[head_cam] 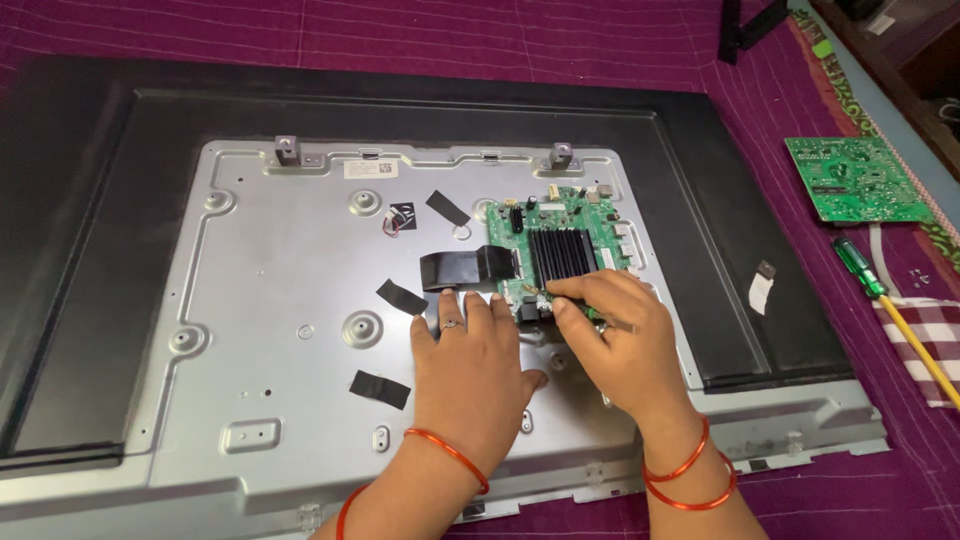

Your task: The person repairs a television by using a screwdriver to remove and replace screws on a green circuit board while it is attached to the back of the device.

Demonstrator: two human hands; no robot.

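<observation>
A large flat screen (700, 230) lies face down on the purple cloth, its black back frame around a grey metal plate. A small white rectangular label (369, 169) sits near the plate's top edge, between two mounts. A narrow white sticker (760, 292) lies tilted on the black frame at right.
</observation>
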